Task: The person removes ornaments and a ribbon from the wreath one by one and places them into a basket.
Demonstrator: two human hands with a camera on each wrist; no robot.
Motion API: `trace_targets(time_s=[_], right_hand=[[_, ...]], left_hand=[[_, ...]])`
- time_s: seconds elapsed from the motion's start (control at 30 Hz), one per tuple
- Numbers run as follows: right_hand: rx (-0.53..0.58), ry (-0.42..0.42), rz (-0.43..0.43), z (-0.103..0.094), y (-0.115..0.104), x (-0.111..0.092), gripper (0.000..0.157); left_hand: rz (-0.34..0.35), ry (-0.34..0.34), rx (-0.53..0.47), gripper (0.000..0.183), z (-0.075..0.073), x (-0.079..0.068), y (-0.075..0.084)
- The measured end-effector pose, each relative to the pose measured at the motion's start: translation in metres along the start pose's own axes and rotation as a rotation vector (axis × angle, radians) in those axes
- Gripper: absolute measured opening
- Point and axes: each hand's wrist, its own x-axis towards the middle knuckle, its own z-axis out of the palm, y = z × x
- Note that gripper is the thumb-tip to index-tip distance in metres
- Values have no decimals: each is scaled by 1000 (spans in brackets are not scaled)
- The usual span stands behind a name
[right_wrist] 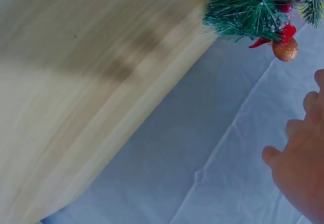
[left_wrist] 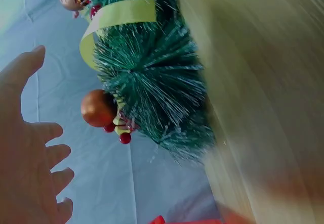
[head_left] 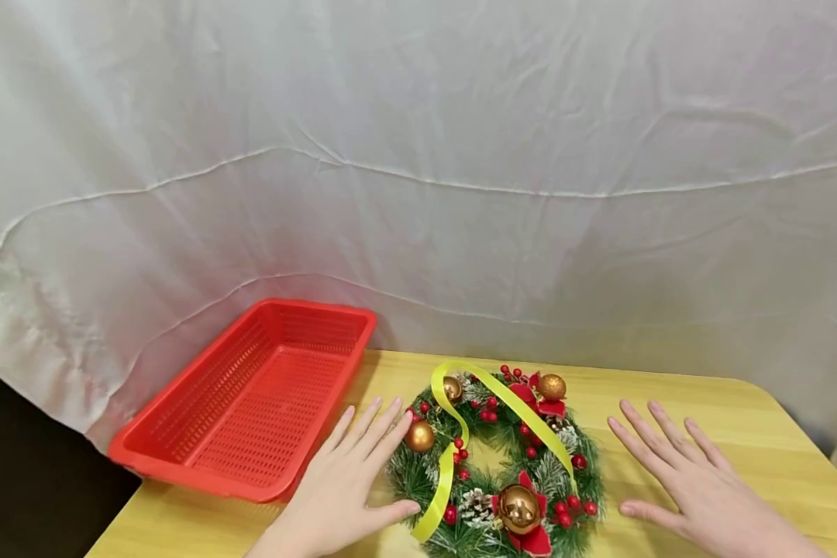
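Observation:
A green Christmas wreath [head_left: 411, 473] lies on the table, decorated with gold balls, red berries, pine cones and red flowers. Draped loosely across it is a yellow ribbon [head_left: 491, 381], one end hanging over the wreath's near left side. My left hand [head_left: 342, 480] is spread flat at the wreath's left, its thumb close to the ribbon's end. On the other side, my right hand [head_left: 694, 480] has its fingers spread, apart from the wreath. Both hands hold nothing. In the left wrist view, a gold ball [left_wrist: 98, 108] sticks out from the wreath near the left fingers.
An elongated red plastic basket [head_left: 342, 407] with perforated walls stands at the table's left, just beyond the left hand. The wooden table [head_left: 676, 387] has a rounded far right corner. Behind it hangs a pale grey cloth [head_left: 460, 232].

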Motion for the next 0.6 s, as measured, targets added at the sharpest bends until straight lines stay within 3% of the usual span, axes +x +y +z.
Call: trace_targets(time_s=[0.3,0.6], right_hand=[[159,-29,29,4,-4,12,94],[147,-19,-12,13,-10,22,89]], left_hand=[[24,56,-165,91,-2,12,17],[75,33,-358,80,0,23,46]])
